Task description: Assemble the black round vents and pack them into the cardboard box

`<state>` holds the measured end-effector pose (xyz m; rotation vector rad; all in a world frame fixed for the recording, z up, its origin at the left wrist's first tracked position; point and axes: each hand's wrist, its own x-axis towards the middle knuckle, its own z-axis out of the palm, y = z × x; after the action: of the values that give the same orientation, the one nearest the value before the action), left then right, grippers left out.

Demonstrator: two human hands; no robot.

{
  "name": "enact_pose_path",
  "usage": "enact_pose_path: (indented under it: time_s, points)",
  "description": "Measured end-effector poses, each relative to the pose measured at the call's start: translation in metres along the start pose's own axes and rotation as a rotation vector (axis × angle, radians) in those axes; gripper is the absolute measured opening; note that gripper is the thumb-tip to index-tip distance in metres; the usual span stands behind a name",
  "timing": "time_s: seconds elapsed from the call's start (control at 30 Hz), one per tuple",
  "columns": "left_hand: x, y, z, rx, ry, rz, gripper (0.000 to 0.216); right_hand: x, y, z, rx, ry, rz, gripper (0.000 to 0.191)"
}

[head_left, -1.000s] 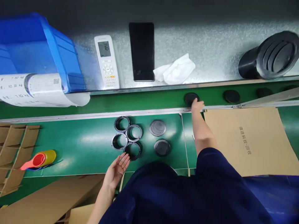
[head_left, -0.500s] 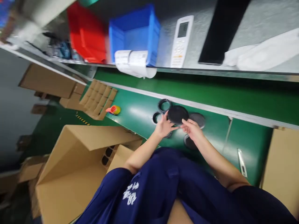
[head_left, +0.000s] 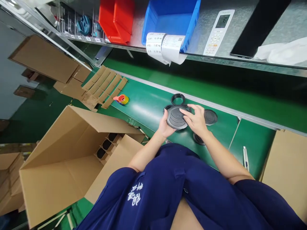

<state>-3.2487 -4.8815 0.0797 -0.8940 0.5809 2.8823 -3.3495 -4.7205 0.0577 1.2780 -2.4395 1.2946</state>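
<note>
we hold a ridged black disc (head_left: pixel 177 119) above the green bench (head_left: pixel 146 99), close in front of us. our left hand (head_left: pixel 166 126) is clamped on its left edge, thumb up against the rim, the other fingers mostly hidden beneath. our right hand (head_left: pixel 196 118) lies across its upper right part, with fingertips on the ridged face; we cannot tell whether it also grips the rim. so our 2 hands are apart from each other but meet at the same disc.

just beyond it we see a black ring (head_left: pixel 177 95) lying flat, with more rings partly covered by the disc. to the right of our right hand lies a flat grey disc (head_left: pixel 211 117), and below that hand a dark round piece (head_left: pixel 198 139), partly hidden by our forearm. farther right, a utility knife (head_left: pixel 245 158) rests beside a cardboard sheet (head_left: pixel 285 166). to our left are a yellow tape roll (head_left: pixel 124 100), a cardboard divider (head_left: pixel 105 87) and an open carton (head_left: pixel 59 175).
</note>
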Motion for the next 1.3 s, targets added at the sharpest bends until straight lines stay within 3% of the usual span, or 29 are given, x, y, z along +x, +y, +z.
enact_pose_path:
  time_s: [0.2, 0.43, 0.63, 0.7, 0.83, 0.93, 1.07, 1.2, 1.3]
  points:
    - [-0.017, -0.001, -0.005, 0.015, -0.012, 0.024, 0.078, -0.012, 0.003, 0.022, 0.083, -0.105, -0.053, 0.05]
    - [-0.02, 0.004, -0.007, 0.027, -0.095, 0.046, 0.083, -0.008, -0.01, 0.014, 0.391, -0.073, 0.273, 0.061]
    - [-0.016, 0.012, -0.014, 0.0, -0.107, -0.002, 0.081, -0.012, -0.009, 0.017, 0.386, -0.057, 0.353, 0.064]
    - [-0.011, 0.013, -0.022, -0.018, -0.094, -0.035, 0.082, -0.018, -0.01, 0.025, 0.27, -0.083, 0.288, 0.069]
    - [0.001, 0.009, -0.045, -0.023, 0.037, -0.11, 0.077, -0.036, -0.02, 0.049, 0.003, -0.388, -0.016, 0.082]
    - [0.007, 0.0, -0.063, 0.022, 0.082, -0.158, 0.073, -0.045, -0.019, 0.071, -0.065, -0.507, 0.018, 0.108]
    - [0.013, 0.001, -0.083, 0.072, 0.087, -0.21, 0.075, -0.034, 0.011, 0.098, -0.081, -0.582, 0.178, 0.117]
    - [0.016, 0.019, -0.1, 0.128, 0.234, -0.178, 0.076, -0.008, 0.062, 0.121, -0.363, -0.407, 0.433, 0.12]
    - [0.014, 0.031, -0.112, 0.129, 0.28, -0.154, 0.073, 0.001, 0.094, 0.133, -0.487, -0.41, 0.477, 0.121]
